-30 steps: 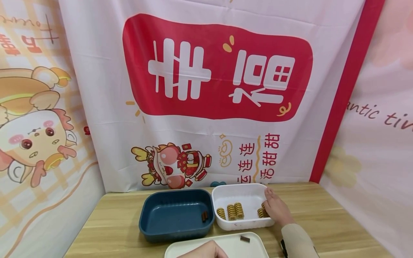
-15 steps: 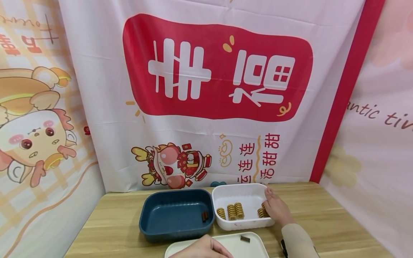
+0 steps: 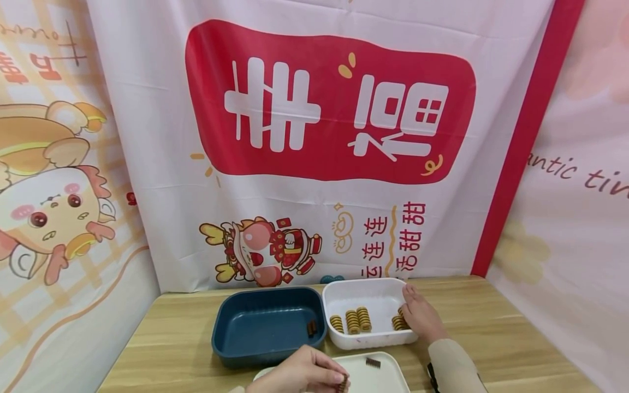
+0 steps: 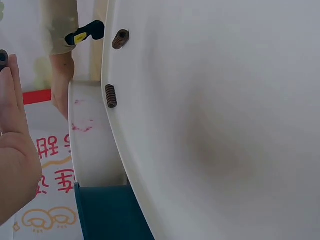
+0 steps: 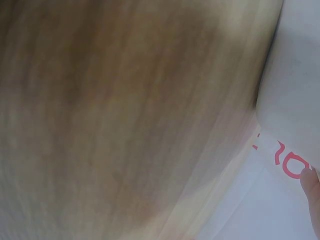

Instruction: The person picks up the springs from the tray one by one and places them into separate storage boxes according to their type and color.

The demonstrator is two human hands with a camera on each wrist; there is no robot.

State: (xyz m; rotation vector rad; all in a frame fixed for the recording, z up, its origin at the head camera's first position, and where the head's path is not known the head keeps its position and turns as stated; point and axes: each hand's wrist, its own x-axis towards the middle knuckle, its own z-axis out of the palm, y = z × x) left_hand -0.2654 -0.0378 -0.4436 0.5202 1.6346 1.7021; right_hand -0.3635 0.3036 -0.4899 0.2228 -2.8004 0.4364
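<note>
In the head view my left hand [image 3: 302, 371] pinches a small dark brown coil spring [image 3: 342, 383] between thumb and fingertips, over the cream tray [image 3: 388, 376]. Another dark spring [image 3: 373, 363] lies near the tray's far edge; the left wrist view shows two springs, one upright-leaning [image 4: 120, 39] and one on its side [image 4: 111, 96]. My right hand [image 3: 423, 319] rests against the right wall of the white bin [image 3: 368, 343], fingers extended along its rim. Inside the bin stand several yellow-and-dark coil springs [image 3: 352, 322], with more [image 3: 399, 323] partly hidden by the right hand.
A dark blue bin [image 3: 265, 357] stands left of the white one, with small brown springs [image 3: 312, 328] at its right end. Both bins and the tray sit on a wood-grain table [image 3: 167, 333]. A printed cloth [image 3: 172, 234] hangs right behind them.
My left hand has risen and moved forward from the near edge of view, bringing the pinched dark spring into sight. The right hand has stayed at the white bin.
</note>
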